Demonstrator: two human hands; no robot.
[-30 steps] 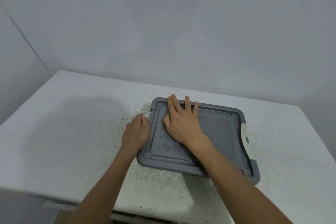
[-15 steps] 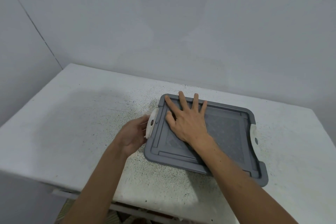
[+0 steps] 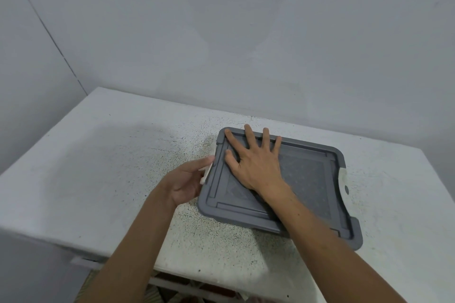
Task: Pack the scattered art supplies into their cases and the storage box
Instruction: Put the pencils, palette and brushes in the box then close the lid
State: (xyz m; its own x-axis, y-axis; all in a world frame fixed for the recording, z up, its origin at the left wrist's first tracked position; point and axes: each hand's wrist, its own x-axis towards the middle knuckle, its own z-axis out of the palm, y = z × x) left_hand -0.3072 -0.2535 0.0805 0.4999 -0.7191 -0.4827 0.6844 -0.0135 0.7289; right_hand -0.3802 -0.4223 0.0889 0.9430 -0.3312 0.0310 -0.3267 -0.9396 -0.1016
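The storage box sits on the white table with its grey lid [image 3: 312,179] on top, so whatever is inside is hidden. My right hand [image 3: 253,162] lies flat on the left part of the lid, fingers spread and straight. My left hand [image 3: 189,179] is at the box's left side with its fingers against the white left latch [image 3: 206,174]. A second white latch [image 3: 343,179] shows on the right side of the lid.
The speckled white table [image 3: 123,167] stands in a corner against grey walls [image 3: 221,32]. Its near edge runs below my forearms, and a white frame shows beneath it.
My right hand's fingers have spread wider on the lid. My left hand turned from resting on the box's left edge to cupping the white latch. The camera tilted upward.
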